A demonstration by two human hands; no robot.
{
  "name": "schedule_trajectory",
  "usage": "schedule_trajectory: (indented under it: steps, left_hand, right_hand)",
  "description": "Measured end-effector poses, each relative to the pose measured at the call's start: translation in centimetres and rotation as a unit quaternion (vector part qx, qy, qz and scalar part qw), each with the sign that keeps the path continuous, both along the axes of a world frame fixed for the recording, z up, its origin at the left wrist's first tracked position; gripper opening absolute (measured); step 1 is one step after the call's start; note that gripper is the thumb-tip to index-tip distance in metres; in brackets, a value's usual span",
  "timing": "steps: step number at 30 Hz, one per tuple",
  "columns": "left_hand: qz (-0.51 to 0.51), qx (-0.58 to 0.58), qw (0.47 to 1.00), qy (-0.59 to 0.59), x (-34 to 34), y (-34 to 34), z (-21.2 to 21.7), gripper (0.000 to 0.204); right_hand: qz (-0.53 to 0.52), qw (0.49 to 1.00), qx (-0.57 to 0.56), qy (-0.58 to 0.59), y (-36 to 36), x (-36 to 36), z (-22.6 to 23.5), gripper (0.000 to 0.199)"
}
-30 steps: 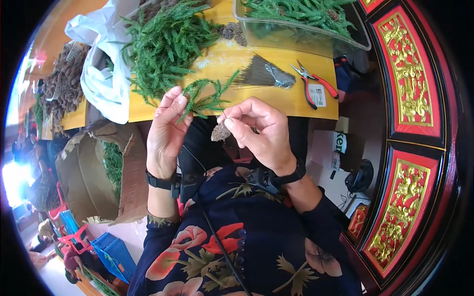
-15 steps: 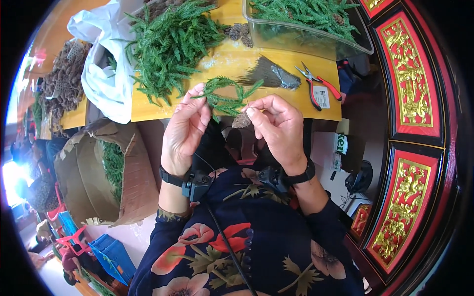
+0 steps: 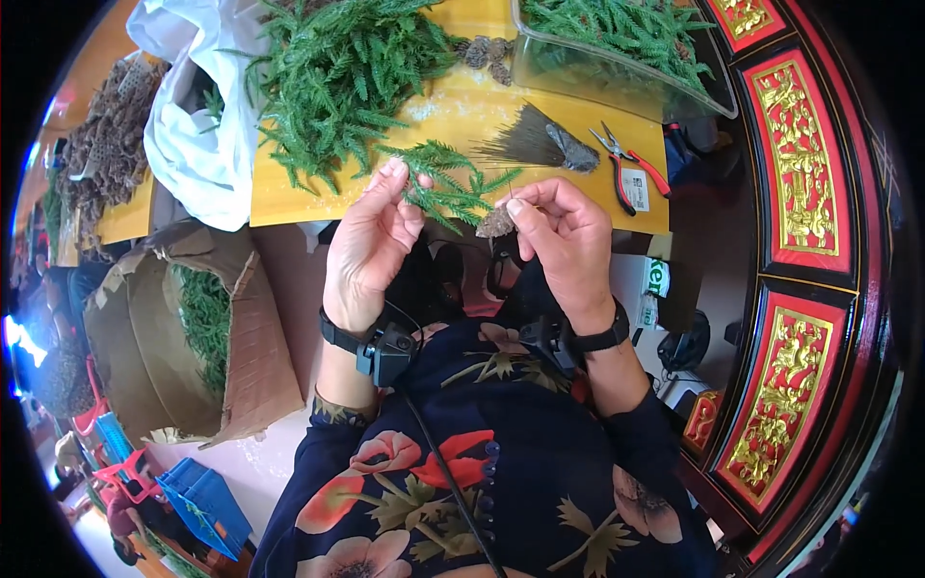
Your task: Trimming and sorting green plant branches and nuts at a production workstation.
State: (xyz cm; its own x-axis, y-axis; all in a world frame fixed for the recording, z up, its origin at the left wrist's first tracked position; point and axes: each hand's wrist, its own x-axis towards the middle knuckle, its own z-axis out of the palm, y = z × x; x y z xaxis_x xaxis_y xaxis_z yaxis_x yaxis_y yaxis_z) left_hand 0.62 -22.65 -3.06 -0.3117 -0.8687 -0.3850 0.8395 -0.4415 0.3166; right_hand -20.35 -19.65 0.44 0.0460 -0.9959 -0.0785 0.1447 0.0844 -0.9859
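Two hands meet over one green fern-like sprig [image 3: 451,185], held above the near edge of the yellow table [image 3: 453,116]. Your left hand [image 3: 371,246] pinches the sprig's left end between thumb and fingertips; your right hand [image 3: 568,241] closes on a small brown pine cone [image 3: 495,223] at the sprig's lower right. Beyond your right hand lie a bundle of thin dark wires [image 3: 535,144] and red-handled pliers [image 3: 631,173]. Past your left hand spreads a heap of green sprigs [image 3: 337,77] beside a white plastic bag [image 3: 193,144]. A clear plastic tub [image 3: 617,77] of greenery stands farther right.
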Motion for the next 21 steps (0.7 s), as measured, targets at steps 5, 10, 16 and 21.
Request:
schedule_trajectory:
  steps: [5,10,16,21]
  left_hand:
    - [0.028,-0.048,0.997,-0.056,-0.6,0.1,1.0,0.019]
    - [0.06,-0.059,0.98,-0.178,-1.5,0.3,1.7,0.018]
    - [0.056,-0.158,0.926,-0.339,-2.3,0.9,1.6,0.015]
    - [0.062,-0.179,0.907,-0.377,-2.6,1.3,2.1,0.016]
  right_hand:
    - [0.003,1.0,0.003,0.007,-0.2,0.4,0.3,0.007]
    - [0.008,0.998,-0.02,0.063,-0.3,0.9,0.7,0.007]
    - [0.016,0.985,-0.056,0.161,-0.6,2.0,2.1,0.006]
    - [0.004,0.98,-0.067,0.186,-0.8,2.4,1.9,0.007]
